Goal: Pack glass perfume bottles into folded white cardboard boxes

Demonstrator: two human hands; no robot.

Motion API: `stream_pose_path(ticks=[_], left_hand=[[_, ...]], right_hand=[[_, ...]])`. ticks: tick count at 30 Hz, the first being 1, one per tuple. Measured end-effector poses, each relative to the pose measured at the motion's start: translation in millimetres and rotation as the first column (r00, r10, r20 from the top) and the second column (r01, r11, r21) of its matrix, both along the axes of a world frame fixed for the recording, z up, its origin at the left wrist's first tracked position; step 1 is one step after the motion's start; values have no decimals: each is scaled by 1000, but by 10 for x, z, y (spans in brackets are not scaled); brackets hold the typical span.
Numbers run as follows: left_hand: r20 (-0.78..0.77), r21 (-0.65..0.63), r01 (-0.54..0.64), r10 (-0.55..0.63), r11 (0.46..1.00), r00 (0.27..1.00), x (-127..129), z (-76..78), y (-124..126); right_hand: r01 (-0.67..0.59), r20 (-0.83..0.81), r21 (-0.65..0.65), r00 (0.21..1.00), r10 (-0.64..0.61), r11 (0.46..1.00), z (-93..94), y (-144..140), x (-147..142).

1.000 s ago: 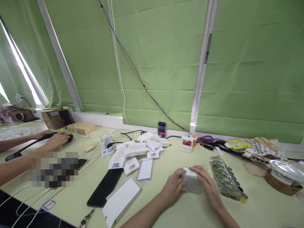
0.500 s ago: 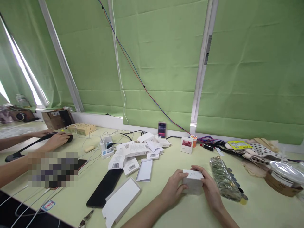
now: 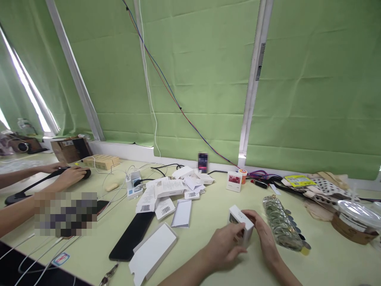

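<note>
Two hands work on one small white box [image 3: 240,223] near the front edge of the pale green table [image 3: 208,214]. The left hand [image 3: 224,246] grips the near side of the box, fingers curled on it, and the right hand [image 3: 263,234] holds the far right side — so both hands are clamped on the same box, one on each side. The box stands tilted, one corner up, and only its lower part seems to touch the table.

To turn such a light box well, I judge it is better to hold by the edges with the fingertips and keep the lower corner resting on the table, so it does not slip.

Just beside the right hand lies a clear bag of round greenish pieces [image 3: 281,226]. To the left lie an open flat white carton [image 3: 153,250] and a black phone [image 3: 131,234]. A little farther is a heap of white papers and barcode labels [image 3: 166,192], and a small box with a red picture [image 3: 234,180].

At the far left another person's hand [image 3: 73,174] rests on a dark object — I cannot tell what it is. Behind everything hang green blinds [image 3: 202,79] with coloured wires [image 3: 166,87] running across.
</note>
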State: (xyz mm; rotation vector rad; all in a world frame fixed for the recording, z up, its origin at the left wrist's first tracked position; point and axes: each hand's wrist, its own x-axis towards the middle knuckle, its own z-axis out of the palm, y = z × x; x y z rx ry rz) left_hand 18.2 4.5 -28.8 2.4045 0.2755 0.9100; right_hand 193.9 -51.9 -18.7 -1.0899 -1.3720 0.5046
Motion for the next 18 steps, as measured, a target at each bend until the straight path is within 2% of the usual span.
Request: stream_pose_path(ticks=[2, 4, 6, 11, 14, 18], left_hand=[[99, -61, -110, 116, 992, 988, 11, 0, 27], [155, -130, -206, 225, 970, 962, 18, 22, 63], [141, -206, -230, 261, 951, 955, 15, 64, 102], [92, -331, -109, 147, 937, 985, 13, 132, 174], [114, -408, -57, 113, 911, 987, 38, 96, 195], [84, -500, -22, 74, 866, 994, 60, 23, 205]], right_hand=[[-74, 45, 35, 996, 73, 997, -15, 1, 33], [-93, 128, 39, 988, 88, 995, -27, 3, 49], [-74, 192, 21, 979, 69, 997, -44, 11, 53], [22, 205, 38, 978, -29, 999, -114, 69, 70], [86, 190, 61, 977, -96, 994, -155, 108, 86], [97, 147, 70, 983, -106, 993, -200, 142, 87]])
